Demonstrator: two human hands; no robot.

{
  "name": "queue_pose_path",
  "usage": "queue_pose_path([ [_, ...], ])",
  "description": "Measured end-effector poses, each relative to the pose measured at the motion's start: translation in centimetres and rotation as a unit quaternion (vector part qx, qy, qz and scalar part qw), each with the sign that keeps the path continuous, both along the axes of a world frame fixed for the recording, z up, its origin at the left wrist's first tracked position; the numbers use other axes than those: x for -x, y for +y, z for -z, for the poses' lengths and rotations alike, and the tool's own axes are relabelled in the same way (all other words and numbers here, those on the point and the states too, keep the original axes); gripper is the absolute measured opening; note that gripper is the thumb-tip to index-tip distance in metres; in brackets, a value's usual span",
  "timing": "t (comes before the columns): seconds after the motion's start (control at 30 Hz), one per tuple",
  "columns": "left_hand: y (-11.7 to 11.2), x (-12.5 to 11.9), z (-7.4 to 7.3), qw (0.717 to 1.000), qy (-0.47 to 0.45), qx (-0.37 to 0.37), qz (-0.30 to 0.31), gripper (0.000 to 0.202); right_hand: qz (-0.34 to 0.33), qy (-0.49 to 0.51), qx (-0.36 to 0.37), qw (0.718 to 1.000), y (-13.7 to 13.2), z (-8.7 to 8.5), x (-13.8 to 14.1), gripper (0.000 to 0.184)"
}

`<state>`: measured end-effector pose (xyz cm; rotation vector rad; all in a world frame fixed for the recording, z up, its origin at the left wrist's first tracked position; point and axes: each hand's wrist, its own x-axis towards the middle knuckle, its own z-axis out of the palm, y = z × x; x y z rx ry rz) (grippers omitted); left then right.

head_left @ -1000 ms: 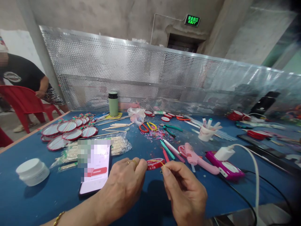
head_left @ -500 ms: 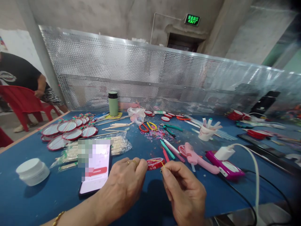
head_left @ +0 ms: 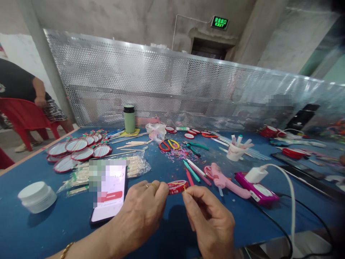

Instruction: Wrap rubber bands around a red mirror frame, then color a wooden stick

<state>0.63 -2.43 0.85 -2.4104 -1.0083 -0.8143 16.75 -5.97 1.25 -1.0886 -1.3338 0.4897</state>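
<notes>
A thin yellow strand (head_left: 178,183) runs between my hands over a small red roll (head_left: 178,187) with white marks. My left hand (head_left: 147,201) is closed, back up, with the strand's left end going in at its fingertips, which hide what else they hold. Thumb and forefinger of my right hand (head_left: 208,219) pinch the strand's other end. The roll sits just behind the fingertips; I cannot tell whether my left hand touches it. Close by my left wrist lies a lit phone (head_left: 109,194). Felt pens (head_left: 192,171) lie behind the roll.
A pink glue gun (head_left: 226,181) and a purple power block (head_left: 256,189) with cables are at right. Pliers (head_left: 196,147) lie beside small coloured bands (head_left: 176,154). Red-rimmed discs (head_left: 83,154), bagged sticks (head_left: 134,165) and a white jar (head_left: 37,197) stand left. A person (head_left: 24,82) sits beyond.
My right hand has shifted slightly left and down, and the strand now bends down at its fingertips. My left hand stays about where it was. The seated person's arm has moved.
</notes>
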Motion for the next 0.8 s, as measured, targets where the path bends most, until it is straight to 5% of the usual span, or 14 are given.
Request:
queue_pose_path([
  [0.33,0.0,-0.1,-0.3,0.999,-0.040,0.009,0.014,0.021,0.044,-0.028,0.006,0.999,-0.2,-0.3,0.6,0.021],
  [0.47,-0.1,-0.1,-0.4,0.981,-0.138,0.128,0.053,0.022,0.062,-0.069,-0.008,0.996,-0.1,0.0,0.4,0.021],
  [0.57,0.3,-0.1,-1.0,0.911,-0.235,0.332,0.076,0.023,0.050,-0.092,-0.024,0.994,-0.1,0.2,-0.1,0.021],
  [0.67,0.7,-0.2,-1.8,0.793,-0.326,0.510,0.077,0.021,0.072,-0.115,-0.045,0.990,-0.3,0.2,-1.0,0.020],
  [0.73,0.9,-0.2,-2.3,0.727,-0.373,0.568,0.092,0.020,0.080,-0.139,-0.059,0.985,-0.4,0.1,-1.6,0.019],
  [0.8,1.0,-0.2,-2.5,0.692,-0.406,0.587,0.106,0.020,0.079,-0.168,-0.079,0.980,-0.6,-0.1,-1.9,0.016],
])
